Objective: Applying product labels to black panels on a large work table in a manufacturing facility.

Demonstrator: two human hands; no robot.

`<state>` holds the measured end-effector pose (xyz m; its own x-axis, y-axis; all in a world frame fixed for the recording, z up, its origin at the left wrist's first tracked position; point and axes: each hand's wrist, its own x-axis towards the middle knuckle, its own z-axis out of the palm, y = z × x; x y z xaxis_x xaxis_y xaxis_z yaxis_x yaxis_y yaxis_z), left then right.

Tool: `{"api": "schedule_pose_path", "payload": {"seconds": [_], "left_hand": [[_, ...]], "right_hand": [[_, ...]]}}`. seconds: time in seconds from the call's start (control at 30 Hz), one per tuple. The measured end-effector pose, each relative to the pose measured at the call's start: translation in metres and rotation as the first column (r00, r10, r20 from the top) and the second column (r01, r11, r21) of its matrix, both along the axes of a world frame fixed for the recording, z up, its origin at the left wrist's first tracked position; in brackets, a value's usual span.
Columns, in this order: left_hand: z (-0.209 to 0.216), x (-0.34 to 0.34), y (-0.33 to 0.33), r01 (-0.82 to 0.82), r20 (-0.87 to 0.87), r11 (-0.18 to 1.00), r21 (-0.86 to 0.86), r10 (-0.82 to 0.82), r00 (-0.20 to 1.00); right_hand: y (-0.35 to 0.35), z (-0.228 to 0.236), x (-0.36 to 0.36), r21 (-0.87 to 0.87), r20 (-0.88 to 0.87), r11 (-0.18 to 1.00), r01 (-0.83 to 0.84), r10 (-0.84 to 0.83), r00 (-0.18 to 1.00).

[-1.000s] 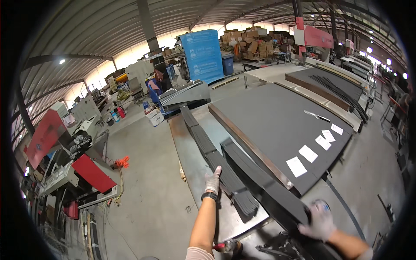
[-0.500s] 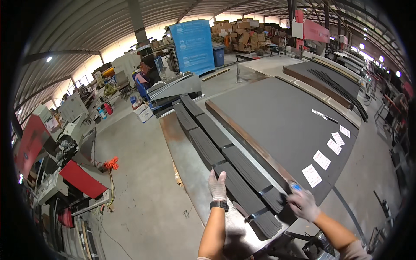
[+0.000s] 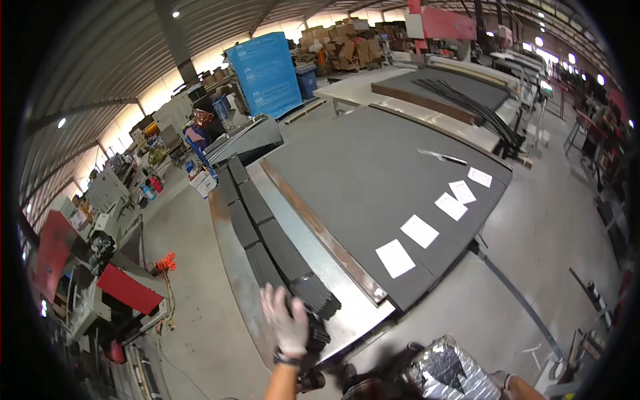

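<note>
My left hand (image 3: 288, 323), in a pale work glove, has its fingers spread over the near end of two long bundles of dark grey strips (image 3: 267, 230). Whether it presses on them is hard to tell. Dark bands tie the bundles, which lie side by side on a metal tabletop (image 3: 320, 253). At the lower edge, my right hand (image 3: 501, 380) is mostly out of sight beside a bulky silver-wrapped object (image 3: 443, 370). Its fingers are hidden, so a hold on that object cannot be made out.
Right of the bundles runs a brown-edged metal bar (image 3: 327, 233). Beyond it, a large dark grey sheet (image 3: 353, 167) carries a knife (image 3: 443, 157) and several white paper slips (image 3: 420, 231). Thin black strips (image 3: 460, 100) lie on a farther stack. Orange cord (image 3: 167, 261) is on the left.
My right hand has left the near end of the bar and bundles and dropped to the lower edge. My left hand has spread its fingers nearer the bundles' end. The whole view has shifted.
</note>
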<state>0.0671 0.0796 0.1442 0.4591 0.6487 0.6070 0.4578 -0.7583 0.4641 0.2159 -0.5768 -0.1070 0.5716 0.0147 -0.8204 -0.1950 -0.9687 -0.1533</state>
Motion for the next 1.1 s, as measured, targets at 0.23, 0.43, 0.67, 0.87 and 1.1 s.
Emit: {"api": "schedule_pose_path", "payload": {"seconds": [0.23, 0.43, 0.67, 0.87, 1.1], "left_hand": [[-0.038, -0.017, -0.128, 0.06, 0.001, 0.996, 0.066, -0.06, 0.998], [-0.036, 0.036, -0.002, 0.002, 0.159, 0.485, -0.875, 0.282, 0.946], [-0.002, 0.071, 0.097, 0.322, 0.182, -0.463, -0.826, 0.322, 0.929], [0.021, 0.136, 0.14, 0.134, 0.411, 0.707, -0.695, 0.237, 0.88], [0.061, 0.048, 0.026, 0.113, 0.632, 0.839, -0.533, 0.306, 0.712]], "right_hand": [[0.009, -0.022, 0.058, 0.233, 0.118, 0.972, -0.012, -0.016, 0.993], [0.082, 0.043, 0.108, 0.284, 0.199, 0.957, 0.055, -0.115, 0.973], [0.256, 0.149, 0.104, 0.801, 0.419, 0.599, -0.015, -0.542, 0.729], [0.399, 0.156, 0.098, 0.878, -0.132, 0.309, 0.366, -0.579, 0.805], [0.389, 0.101, 0.099, 0.784, -0.216, 0.431, 0.446, -0.483, 0.848]]}}
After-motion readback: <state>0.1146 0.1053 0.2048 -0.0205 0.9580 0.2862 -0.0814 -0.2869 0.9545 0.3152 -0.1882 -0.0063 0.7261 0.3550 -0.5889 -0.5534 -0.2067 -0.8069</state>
